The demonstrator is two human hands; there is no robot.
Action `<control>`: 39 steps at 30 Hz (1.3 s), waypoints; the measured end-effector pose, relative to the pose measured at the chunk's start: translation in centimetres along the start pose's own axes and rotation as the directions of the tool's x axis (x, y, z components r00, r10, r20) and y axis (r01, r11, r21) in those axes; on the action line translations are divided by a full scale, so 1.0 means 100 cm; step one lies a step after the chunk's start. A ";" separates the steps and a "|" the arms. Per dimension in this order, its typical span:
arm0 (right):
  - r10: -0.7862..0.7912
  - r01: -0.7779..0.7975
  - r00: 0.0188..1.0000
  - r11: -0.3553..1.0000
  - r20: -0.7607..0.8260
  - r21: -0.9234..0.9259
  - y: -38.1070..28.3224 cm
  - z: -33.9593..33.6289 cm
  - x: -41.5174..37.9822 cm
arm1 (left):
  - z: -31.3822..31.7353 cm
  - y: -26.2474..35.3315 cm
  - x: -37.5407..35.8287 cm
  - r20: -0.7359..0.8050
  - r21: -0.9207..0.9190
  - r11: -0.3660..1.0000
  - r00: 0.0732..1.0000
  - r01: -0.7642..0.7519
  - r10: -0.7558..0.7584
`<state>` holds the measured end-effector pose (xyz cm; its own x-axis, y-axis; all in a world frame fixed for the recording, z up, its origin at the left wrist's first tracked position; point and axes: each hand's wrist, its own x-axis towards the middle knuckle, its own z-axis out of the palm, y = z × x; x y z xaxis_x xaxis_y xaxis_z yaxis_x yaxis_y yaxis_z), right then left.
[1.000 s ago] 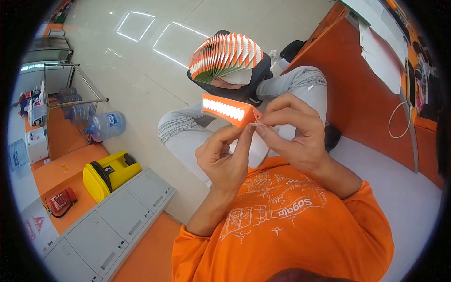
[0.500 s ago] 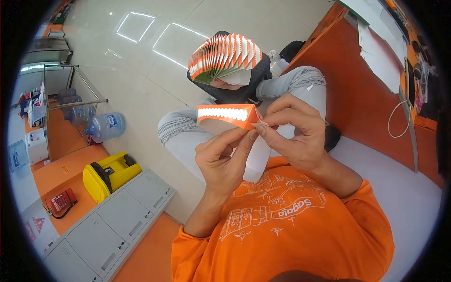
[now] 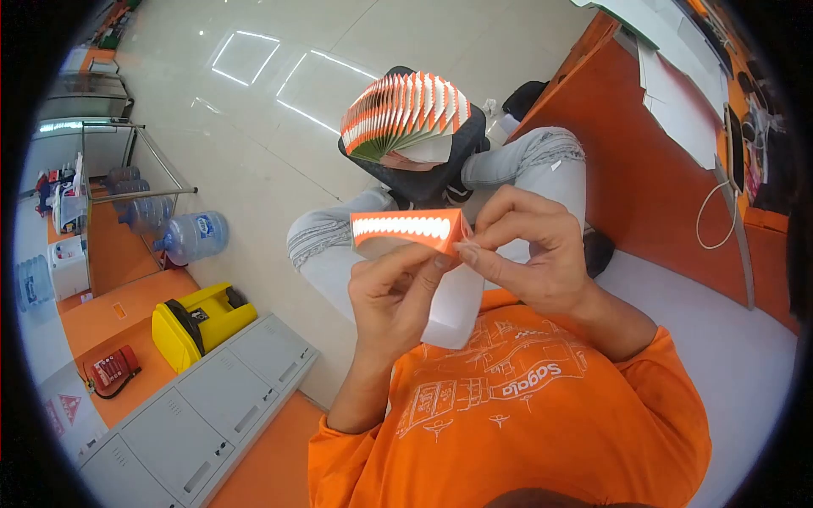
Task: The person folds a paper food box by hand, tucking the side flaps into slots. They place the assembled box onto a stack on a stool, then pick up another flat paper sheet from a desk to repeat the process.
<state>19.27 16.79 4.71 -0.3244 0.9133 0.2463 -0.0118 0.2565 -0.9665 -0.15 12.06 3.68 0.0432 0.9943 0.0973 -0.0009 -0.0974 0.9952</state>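
Note:
An orange and white folded card (image 3: 402,224) with a scalloped white band is held up in front of my knees. My left hand (image 3: 394,288) pinches its lower edge between thumb and fingers. At its right end, my right hand (image 3: 529,245) is closed, thumb against fingertips, on the folded corner. A small pale piece shows at those fingertips; I cannot make out what it is. Below the hands hangs a plain white panel (image 3: 453,313); whether it joins the card is hidden. Beyond them, a fanned stack of orange and white folded cards (image 3: 406,118) rests on a black stool (image 3: 402,179).
To the right stands an orange desk panel (image 3: 593,127) with papers (image 3: 677,110) and a looped white cable (image 3: 699,224). On the left are large water bottles (image 3: 195,235), a yellow bin (image 3: 199,322), a fire extinguisher (image 3: 114,370) and grey lockers (image 3: 229,372).
The folded card has dropped slightly in view and its front has levelled out. The white panel below now shows lower. Both hands keep their grip, and the fanned stack sits slightly lower in view.

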 end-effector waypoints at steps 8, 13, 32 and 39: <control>-0.048 0.054 0.994 0.997 0.100 -0.058 -0.002 -0.007 0.000 | -0.003 -0.002 0.003 0.044 -0.106 0.991 0.996 0.087 -0.083; -0.072 0.073 0.997 0.995 0.014 -0.074 -0.003 -0.007 -0.003 | 0.002 0.003 0.003 0.026 -0.088 0.996 0.999 0.025 -0.023; 0.013 -0.017 1.000 0.988 0.028 0.153 0.005 0.003 -0.001 | 0.008 -0.004 0.001 0.021 -0.260 0.965 0.999 0.045 -0.041; 0.080 -0.093 0.995 0.955 0.057 0.281 0.010 0.003 -0.004 | 0.015 -0.002 -0.002 0.025 -0.170 0.981 0.996 0.094 -0.091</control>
<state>19.11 16.60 3.64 -0.3779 0.9113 0.1632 -0.2468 0.0707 -0.9665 1.33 11.83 3.43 0.0685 0.9976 0.0064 -0.1670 0.0052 0.9860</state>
